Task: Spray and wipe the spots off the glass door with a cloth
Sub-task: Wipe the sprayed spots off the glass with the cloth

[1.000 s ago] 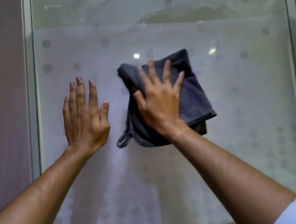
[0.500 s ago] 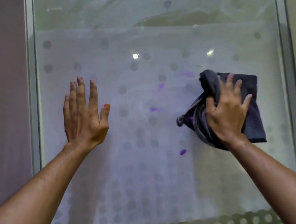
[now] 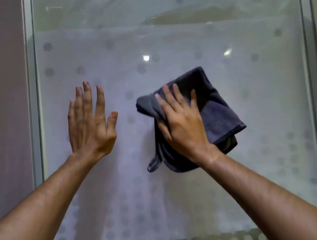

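The right hand lies flat with fingers spread on the folded dark grey terry cloth, pressing it against the frosted glass door panel; it pins the cloth by palm pressure and does not pinch it. Half a second ago this hand and cloth were well over toward the right edge of the pane; they have now swept back to the middle, near where they were a second ago. The left hand is open and empty, fingers together and upright, palm seemingly braced on the glass to the left of the cloth, and it has not moved across the three pictures.

While the cloth was away at the right, several small purple marks showed on the middle of the glass. None shows now, though some of that patch lies under the cloth and hand, so I cannot tell whether all are gone. My judgement is that the wiping is well along, with back-and-forth passes over the stained middle zone.

The pane carries a printed pattern of pale grey dots, sparse above and dense toward the bottom band; these are decoration, not dirt. Two bright light reflections sit above the hands. A metal frame borders the glass left and right, with a plain wall strip beyond on the left. No spray bottle is in view.
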`<action>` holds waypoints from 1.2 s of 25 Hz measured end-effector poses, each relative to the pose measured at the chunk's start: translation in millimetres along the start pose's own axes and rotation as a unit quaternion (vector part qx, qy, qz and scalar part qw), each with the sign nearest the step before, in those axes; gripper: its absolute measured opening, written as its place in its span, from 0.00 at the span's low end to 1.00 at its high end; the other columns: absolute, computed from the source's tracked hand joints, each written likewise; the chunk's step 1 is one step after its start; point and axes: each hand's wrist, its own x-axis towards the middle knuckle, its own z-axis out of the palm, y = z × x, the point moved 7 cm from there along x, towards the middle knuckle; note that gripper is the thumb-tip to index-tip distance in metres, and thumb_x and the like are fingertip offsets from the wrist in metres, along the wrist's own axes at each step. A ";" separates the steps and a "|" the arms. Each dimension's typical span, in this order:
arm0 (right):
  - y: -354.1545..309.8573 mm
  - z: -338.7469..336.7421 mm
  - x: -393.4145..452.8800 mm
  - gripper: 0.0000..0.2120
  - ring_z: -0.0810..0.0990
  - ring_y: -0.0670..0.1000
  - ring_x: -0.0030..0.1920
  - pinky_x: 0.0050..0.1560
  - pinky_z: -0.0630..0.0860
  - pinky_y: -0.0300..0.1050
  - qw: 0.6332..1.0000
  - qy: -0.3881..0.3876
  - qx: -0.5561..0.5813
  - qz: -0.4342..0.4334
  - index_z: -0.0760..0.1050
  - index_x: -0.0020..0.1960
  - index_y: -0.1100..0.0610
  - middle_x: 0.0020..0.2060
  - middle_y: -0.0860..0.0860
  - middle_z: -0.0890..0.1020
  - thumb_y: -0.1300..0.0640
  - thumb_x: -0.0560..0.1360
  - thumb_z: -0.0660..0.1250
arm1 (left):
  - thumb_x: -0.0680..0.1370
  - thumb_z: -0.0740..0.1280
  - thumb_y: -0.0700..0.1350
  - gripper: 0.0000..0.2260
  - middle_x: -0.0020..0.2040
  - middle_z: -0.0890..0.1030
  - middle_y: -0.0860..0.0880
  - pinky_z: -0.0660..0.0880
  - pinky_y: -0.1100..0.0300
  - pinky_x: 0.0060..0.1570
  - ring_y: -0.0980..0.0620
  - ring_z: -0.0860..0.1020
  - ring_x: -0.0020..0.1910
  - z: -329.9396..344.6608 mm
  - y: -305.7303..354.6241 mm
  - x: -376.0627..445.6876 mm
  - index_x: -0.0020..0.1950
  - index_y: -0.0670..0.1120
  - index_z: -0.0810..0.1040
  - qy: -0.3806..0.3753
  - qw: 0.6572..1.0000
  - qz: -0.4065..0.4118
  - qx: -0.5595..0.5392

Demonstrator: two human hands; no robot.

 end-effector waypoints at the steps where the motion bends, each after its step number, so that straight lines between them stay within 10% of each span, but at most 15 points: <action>1: 5.1 -1.0 -14.4 0.28 0.62 0.61 0.76 0.72 0.56 0.71 1.000 -0.004 -0.006 -0.014 0.68 0.73 0.59 0.75 0.59 0.65 0.54 0.74 0.63 | 0.80 0.49 0.59 0.32 0.81 0.43 0.43 0.41 0.49 0.76 0.46 0.42 0.79 -0.3 0.4 0.0 0.80 0.49 0.44 -0.001 1.000 0.000 -0.002; 9: 96.0 -32.5 3.4 0.27 0.55 0.60 0.78 0.72 0.43 0.74 0.963 0.089 0.035 0.253 0.64 0.75 0.55 0.76 0.58 0.63 0.57 0.76 0.60 | 0.79 0.50 0.59 0.34 0.81 0.43 0.44 0.41 0.49 0.76 0.46 0.41 0.79 1.7 3.9 -1.2 0.80 0.49 0.43 -0.013 1.000 0.018 0.015; 20: -3.4 8.6 -84.6 0.30 0.62 0.60 0.76 0.71 0.57 0.71 0.999 0.006 -0.047 -0.017 0.69 0.72 0.56 0.75 0.58 0.66 0.55 0.71 0.67 | 0.79 0.51 0.59 0.34 0.81 0.44 0.43 0.35 0.57 0.75 0.46 0.42 0.79 -0.1 14.3 -8.3 0.80 0.48 0.44 -0.014 1.000 0.027 0.009; 30: 77.2 -22.5 -61.6 0.30 0.58 0.64 0.76 0.70 0.49 0.77 0.949 0.130 0.009 0.287 0.67 0.74 0.54 0.75 0.59 0.66 0.60 0.71 0.62 | 0.79 0.51 0.58 0.33 0.81 0.43 0.43 0.40 0.51 0.76 0.46 0.41 0.79 4.1 20.8 -15.7 0.80 0.47 0.44 -0.027 0.999 0.037 0.013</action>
